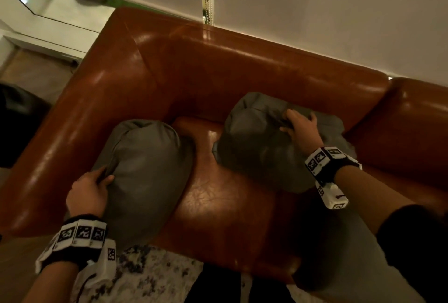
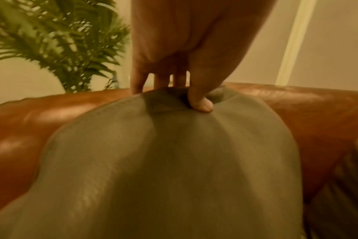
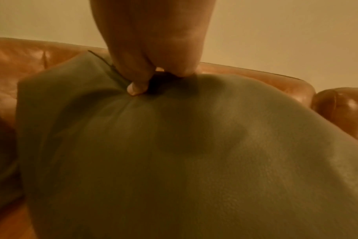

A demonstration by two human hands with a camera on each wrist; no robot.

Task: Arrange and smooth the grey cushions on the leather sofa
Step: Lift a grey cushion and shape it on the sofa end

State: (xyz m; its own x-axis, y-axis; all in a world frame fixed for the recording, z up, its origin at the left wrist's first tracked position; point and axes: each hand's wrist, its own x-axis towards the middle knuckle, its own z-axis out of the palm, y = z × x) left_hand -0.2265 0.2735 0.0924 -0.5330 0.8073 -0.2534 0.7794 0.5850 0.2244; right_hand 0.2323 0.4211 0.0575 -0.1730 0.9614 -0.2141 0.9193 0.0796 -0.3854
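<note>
The left hand [image 1: 88, 190] gripped the near edge of the left grey cushion [image 1: 148, 171], thumb on top and fingers [image 2: 138, 80] curled behind a bunched fold of fabric, as the left wrist view showed. That cushion lay at about 8 o'clock in the head view, its long side running toward the backrest, beside the sofa's left arm.

The right hand [image 1: 301, 130] clutched the top of the right grey cushion [image 1: 254, 147], pinching a gathered ridge of cloth between thumb [image 3: 136, 88] and fingers near a seam. This cushion sat at roughly 2 o'clock from the other one, propped against the backrest and tilted. The two cushions were apart, with a strip of bare seat between them.

Both rested on the brown leather sofa [image 1: 218, 65], which stood against a pale wall. Marker-covered bands [image 1: 81, 233] wrapped each wrist. A speckled rug [image 1: 150, 276] lay on the floor at 6 o'clock, and a green leafy plant [image 2: 57, 40] rose behind the sofa's arm at 10 o'clock in the left wrist view.
</note>
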